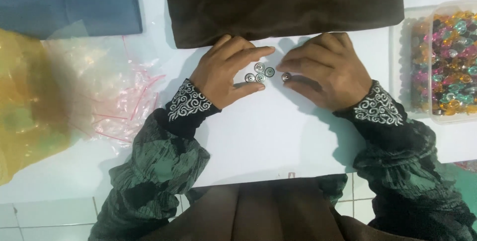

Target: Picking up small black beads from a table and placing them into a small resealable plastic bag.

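Observation:
Several small round metal snap buttons point(259, 73) lie in a tight cluster on the white board point(268, 136). My left hand point(226, 69) curves around them from the left, thumb and forefinger apart on either side of the cluster. One more metal button point(286, 77) sits just to the right, and my right hand point(328, 69) pinches it between thumb and forefinger against the board. Both wrists wear black cuffs with white swirl embroidery.
A folded dark brown cloth point(283, 2) lies just beyond my hands. A blue cloth point(69, 2) is at the top left. Small clear zip bags point(114, 92) and a yellow plastic bag point(25, 102) lie at left. A clear box point(405, 67) of colourful beads stands at right.

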